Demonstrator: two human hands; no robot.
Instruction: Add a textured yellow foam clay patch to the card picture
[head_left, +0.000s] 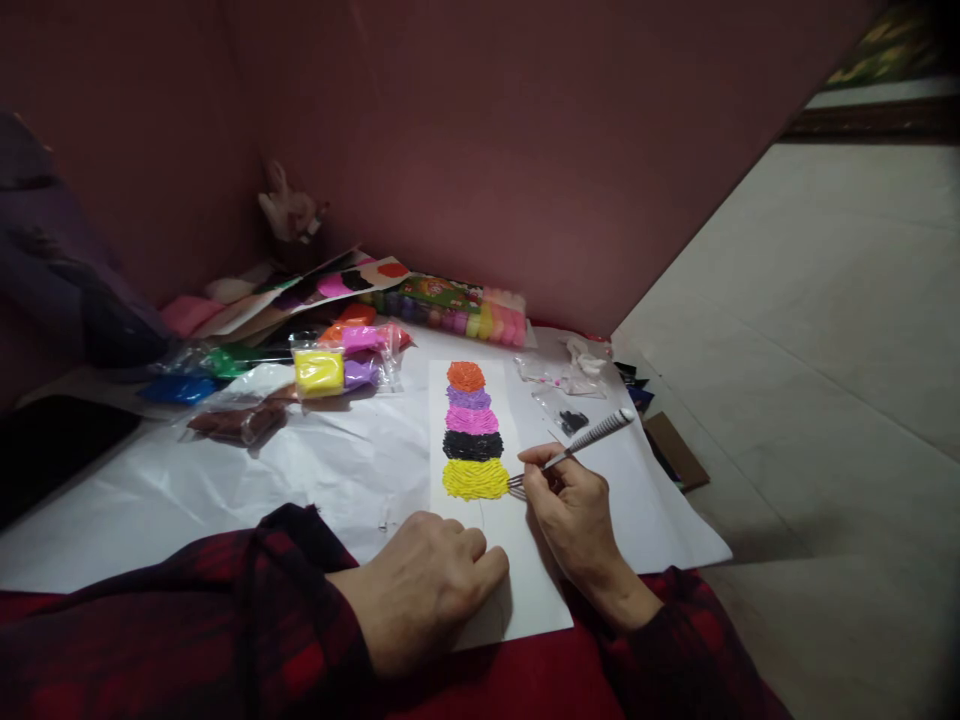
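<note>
A fork with a striped handle is pinched in my right hand. Its tines touch or nearly touch the right edge of a yellow clay patch. Above that patch, black, pink, purple and orange clay patches form a stack with a ridged texture. They are stuck to a white card. On the card's lower left part rests my left hand, its fingers curled into a loose fist. A thin drawn line runs below the yellow patch.
Packets of clay, including a yellow one, a blue one and a brown one, lie at the left. Behind stands a clay box near the pink wall. A bag with black clay lies right.
</note>
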